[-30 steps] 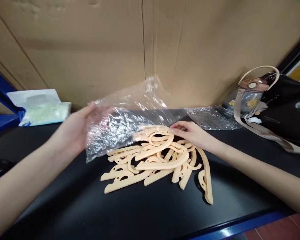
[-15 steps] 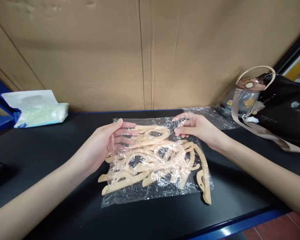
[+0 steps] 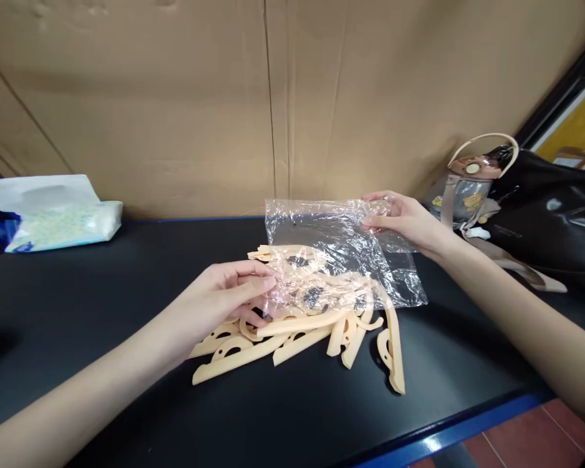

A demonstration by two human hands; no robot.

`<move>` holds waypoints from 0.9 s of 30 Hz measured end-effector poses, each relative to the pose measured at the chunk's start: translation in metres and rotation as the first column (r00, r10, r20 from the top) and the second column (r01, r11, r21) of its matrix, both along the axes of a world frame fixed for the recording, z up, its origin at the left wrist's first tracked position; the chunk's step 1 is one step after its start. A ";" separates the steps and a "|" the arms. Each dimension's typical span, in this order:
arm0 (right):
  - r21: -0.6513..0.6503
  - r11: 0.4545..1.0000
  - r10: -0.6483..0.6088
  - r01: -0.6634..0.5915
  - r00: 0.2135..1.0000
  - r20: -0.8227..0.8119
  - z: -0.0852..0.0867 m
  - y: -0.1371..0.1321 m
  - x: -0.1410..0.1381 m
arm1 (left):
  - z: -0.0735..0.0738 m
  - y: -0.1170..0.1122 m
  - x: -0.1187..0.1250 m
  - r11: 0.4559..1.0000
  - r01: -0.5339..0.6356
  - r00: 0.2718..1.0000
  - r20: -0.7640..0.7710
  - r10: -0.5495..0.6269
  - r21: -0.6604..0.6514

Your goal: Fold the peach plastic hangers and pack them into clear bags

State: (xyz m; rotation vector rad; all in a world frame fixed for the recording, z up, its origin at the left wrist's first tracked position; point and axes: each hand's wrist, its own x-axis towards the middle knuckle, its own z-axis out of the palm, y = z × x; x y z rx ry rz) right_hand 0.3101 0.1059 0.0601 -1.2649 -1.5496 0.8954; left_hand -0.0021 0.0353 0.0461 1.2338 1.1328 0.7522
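Observation:
A clear plastic bag [image 3: 331, 227] is stretched between my two hands, partly over a pile of beige folding hangers [image 3: 244, 361]. My left hand [image 3: 238, 289] is closed on the bag's lower left edge, its fingers just above the hangers. At the upper right, my right hand [image 3: 402, 224] pinches the bag between thumb and fingers. The front ends of the hangers lie uncovered on the black tabletop, while the rear ones show through the film. One curved hanger [image 3: 394, 344] sticks out at the pile's right side.
On the left stands a white soft pack of tissues [image 3: 68, 224]. A clear bottle [image 3: 470, 188] with a handle and strap stands at the right beside a black bag [image 3: 541, 214]. Behind the table [image 3: 141, 279] rises a cardboard sheet [image 3: 175, 117].
The plastic bag has been lifted and moved back, baring the front of the hangers. My left hand has come forward and right onto its edge; my right hand has moved up and right.

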 end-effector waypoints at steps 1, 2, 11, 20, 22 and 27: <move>0.014 1.000 0.001 -0.002 1.000 0.005 -0.001 0.000 -0.001 | 0.000 0.000 0.000 1.000 -0.010 1.000 -0.001 0.010 0.013; 0.031 1.000 0.000 0.000 1.000 0.006 -0.002 -0.001 -0.003 | 0.001 0.000 -0.001 1.000 -0.019 1.000 0.003 0.019 0.025; 0.062 0.997 0.056 -0.051 0.995 -0.080 -0.003 -0.014 -0.016 | -0.001 0.002 -0.006 0.989 -0.087 0.996 -0.021 0.091 0.122; 0.058 0.998 0.041 -0.036 0.995 -0.095 -0.005 -0.015 -0.019 | 0.000 0.002 -0.005 0.990 -0.113 0.988 -0.090 0.121 0.089; 0.041 0.999 0.026 -0.023 0.997 -0.078 -0.004 -0.016 -0.020 | 0.001 0.001 -0.004 0.993 -0.079 0.992 -0.093 0.087 0.083; 0.183 0.980 -0.113 0.083 0.981 0.157 -0.001 0.001 0.010 | 0.001 0.001 -0.003 0.972 -0.122 0.986 -0.084 0.141 0.199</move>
